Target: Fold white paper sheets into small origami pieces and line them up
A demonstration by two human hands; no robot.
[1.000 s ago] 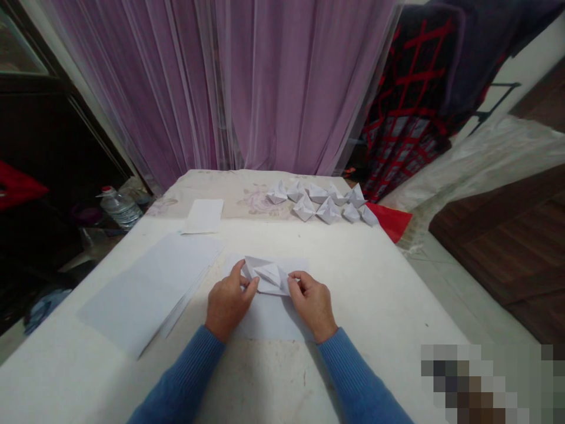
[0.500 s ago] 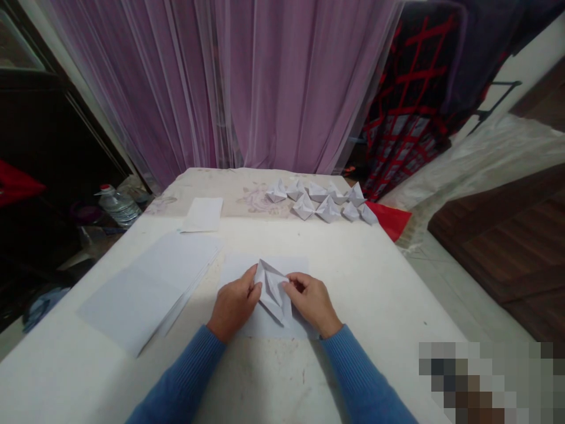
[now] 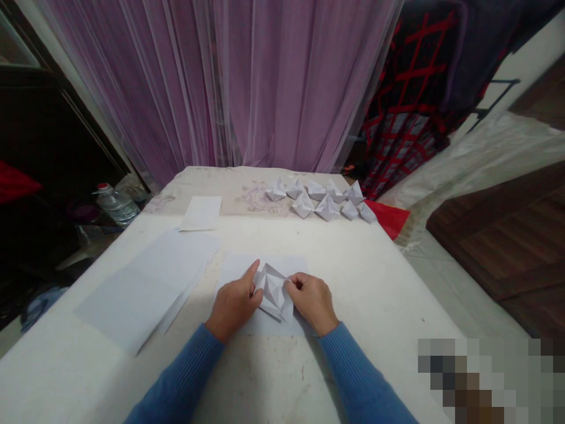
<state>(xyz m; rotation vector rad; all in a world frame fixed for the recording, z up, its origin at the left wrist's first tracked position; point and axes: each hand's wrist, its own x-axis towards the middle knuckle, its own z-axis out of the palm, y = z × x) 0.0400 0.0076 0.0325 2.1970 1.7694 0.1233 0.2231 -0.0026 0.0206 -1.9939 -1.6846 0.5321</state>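
Between my two hands is a white folded paper boat (image 3: 273, 291), its layers spread apart in the middle. My left hand (image 3: 235, 302) grips its left side between thumb and fingers, the index finger stretched out past the paper. On the other side, my right hand (image 3: 313, 299) pinches the boat's right corner with the thumb and bent fingers. Beneath the boat a flat white paper sheet (image 3: 232, 265) lies on the table. Part of the boat's left edge is hidden by my left thumb.
Several finished paper boats (image 3: 327, 206) stand at the table's far right, beside a red cloth (image 3: 389, 219). A stack of large white sheets (image 3: 150, 282) lies on the left, with smaller folded paper (image 3: 202, 213) behind it. A plastic bottle (image 3: 117, 205) stands beyond the table's left edge.
The folded paper has opened wider and turned slightly. My left index finger has lifted off it and now points forward; my right hand keeps its pinch.
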